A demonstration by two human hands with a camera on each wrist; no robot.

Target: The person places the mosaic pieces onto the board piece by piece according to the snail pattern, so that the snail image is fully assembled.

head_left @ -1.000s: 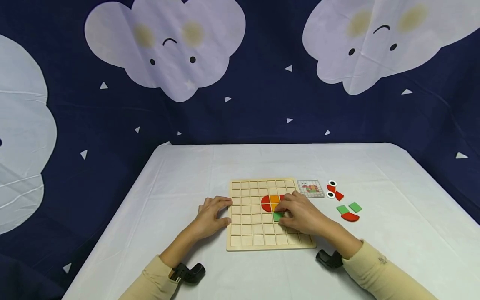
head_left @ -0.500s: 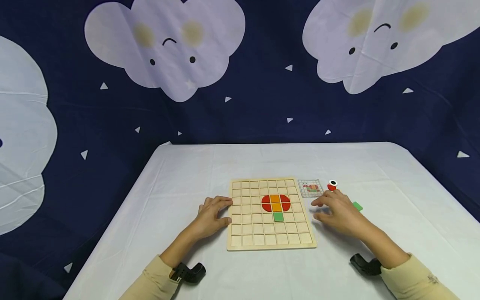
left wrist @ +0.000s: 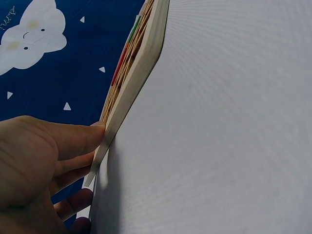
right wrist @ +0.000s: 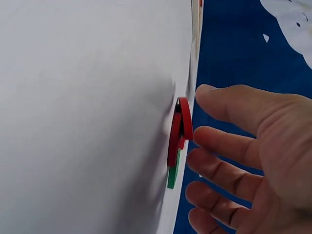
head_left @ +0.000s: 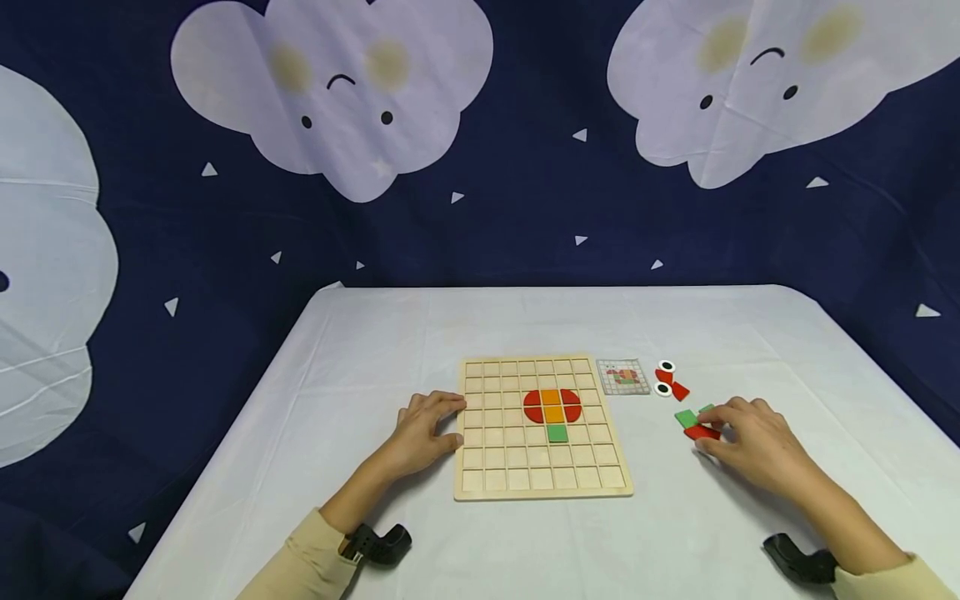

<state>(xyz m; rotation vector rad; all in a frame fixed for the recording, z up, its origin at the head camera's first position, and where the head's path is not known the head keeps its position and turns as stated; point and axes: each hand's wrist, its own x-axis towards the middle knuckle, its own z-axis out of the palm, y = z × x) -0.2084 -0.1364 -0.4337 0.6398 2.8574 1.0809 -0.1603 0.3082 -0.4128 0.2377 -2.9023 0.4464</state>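
A light wooden grid board (head_left: 517, 485) lies flat on the table. Set into it are two orange squares (head_left: 552, 406), several red rounded pieces (head_left: 572, 406) on either side of them, and a green square (head_left: 557, 433) just below. My left hand (head_left: 418, 435) touches the board's left edge with thumb and fingertips, as the left wrist view also shows. My right hand (head_left: 757, 437) hovers at the right over a red curved piece (head_left: 697, 432), thumb and forefinger on either side of it with a gap between them. Next to that piece lies a green tile (head_left: 686, 419); another green tile is partly hidden by the fingers.
A small pattern card (head_left: 623, 377) sits at the board's upper right corner. Beyond it are two white discs with black centres (head_left: 663, 389) and red pieces (head_left: 679, 391). White cloth covers the table (head_left: 360, 350); a dark blue cloud-print curtain (head_left: 525, 242) hangs behind.
My right hand has left the board and travelled right to the loose pieces, uncovering the red, orange and green pieces on the grid. The left hand stays at the board's edge.
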